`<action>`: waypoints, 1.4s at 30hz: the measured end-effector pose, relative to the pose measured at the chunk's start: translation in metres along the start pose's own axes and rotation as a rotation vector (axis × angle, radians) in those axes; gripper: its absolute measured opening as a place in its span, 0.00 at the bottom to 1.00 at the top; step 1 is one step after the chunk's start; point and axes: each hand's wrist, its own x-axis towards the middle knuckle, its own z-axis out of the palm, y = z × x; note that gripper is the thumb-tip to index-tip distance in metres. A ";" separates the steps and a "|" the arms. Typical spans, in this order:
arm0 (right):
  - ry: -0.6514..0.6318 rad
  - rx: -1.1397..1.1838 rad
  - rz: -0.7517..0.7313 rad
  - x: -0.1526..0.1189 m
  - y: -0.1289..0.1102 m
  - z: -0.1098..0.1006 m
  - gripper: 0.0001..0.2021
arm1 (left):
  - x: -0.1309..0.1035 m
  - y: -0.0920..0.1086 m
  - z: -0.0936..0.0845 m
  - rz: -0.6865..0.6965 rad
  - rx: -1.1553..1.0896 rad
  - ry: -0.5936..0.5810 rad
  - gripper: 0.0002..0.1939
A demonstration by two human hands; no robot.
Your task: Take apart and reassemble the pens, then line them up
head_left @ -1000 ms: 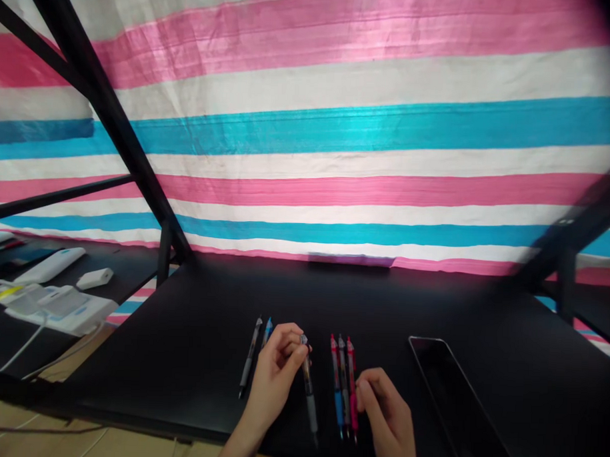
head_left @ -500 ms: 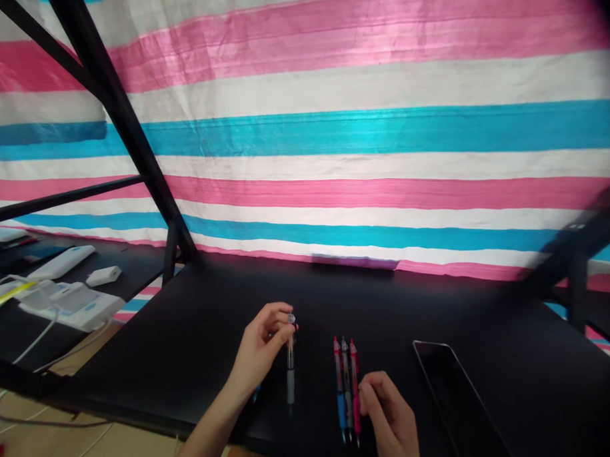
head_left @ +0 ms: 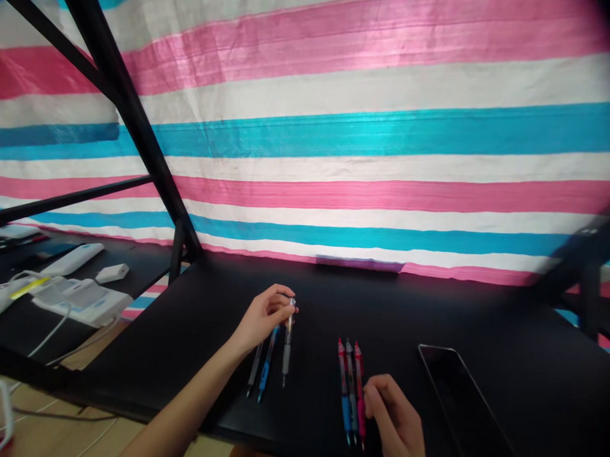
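My left hand pinches the top of a clear pen with a grey grip, whose tip points toward me. To its left lie a pen with a blue grip and another grey-grip pen, their upper parts hidden by the hand. Further right, three pens lie side by side: one with a blue grip, one with a grey grip and one with a pink grip. Fingers curled together, my right hand rests right beside the pink pen; no object shows in it.
A dark phone lies on the black tabletop right of my right hand. On a lower surface at the left are a white power strip, cables and a white adapter. A black frame bar slants up before a striped sheet.
My left hand has moved slightly away from me with the grey-grip pen, bringing it close beside the other two left pens, which now show more. My right hand stays beside the pink pen.
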 end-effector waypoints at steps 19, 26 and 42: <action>-0.013 -0.010 -0.019 0.000 -0.003 -0.001 0.19 | -0.005 -0.031 -0.024 0.144 0.653 0.019 0.12; 0.026 0.037 0.002 0.000 -0.004 0.001 0.18 | -0.026 -0.021 0.006 0.277 0.736 0.006 0.16; 0.094 0.083 -0.021 0.004 -0.003 0.001 0.18 | -0.057 -0.033 0.075 0.663 1.146 -0.435 0.08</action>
